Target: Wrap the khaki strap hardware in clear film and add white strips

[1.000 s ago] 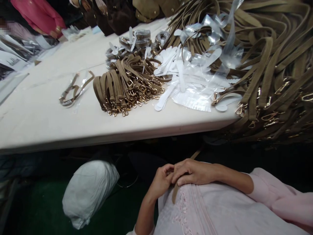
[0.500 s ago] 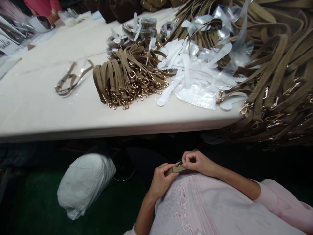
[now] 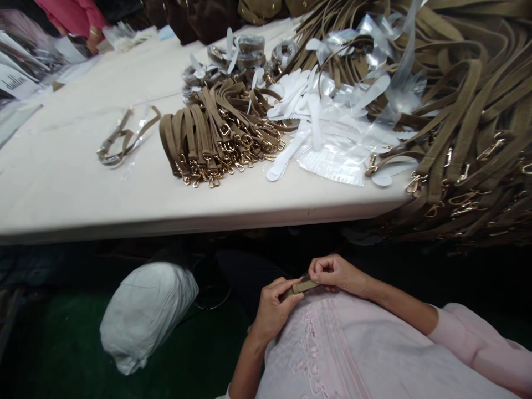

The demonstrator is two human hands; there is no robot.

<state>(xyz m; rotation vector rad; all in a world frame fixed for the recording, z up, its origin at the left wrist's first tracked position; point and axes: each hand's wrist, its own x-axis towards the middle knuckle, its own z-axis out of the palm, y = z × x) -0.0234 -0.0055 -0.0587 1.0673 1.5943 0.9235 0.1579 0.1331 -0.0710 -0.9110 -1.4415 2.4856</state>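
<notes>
Close to my body, below the table edge, I hold a brown strap. My left hand pinches one part of it between thumb and fingers. At its other side my right hand is closed, thumb against curled fingers, on the strap. Part of the strap is hidden behind my fingers. On the table ahead lies a bundle of brown straps with gold buckles and clasps. White paddle-shaped strips and clear plastic bags are heaped beside it.
A large pile of straps hangs over the right table edge. One bagged strap lies apart on the white table. A white covered bundle stands below on the left. Another person's hand is at the far left.
The strap piece between my hands shows a longer flat stretch as my right hand shifts slightly along it. The camera view has moved a little.
</notes>
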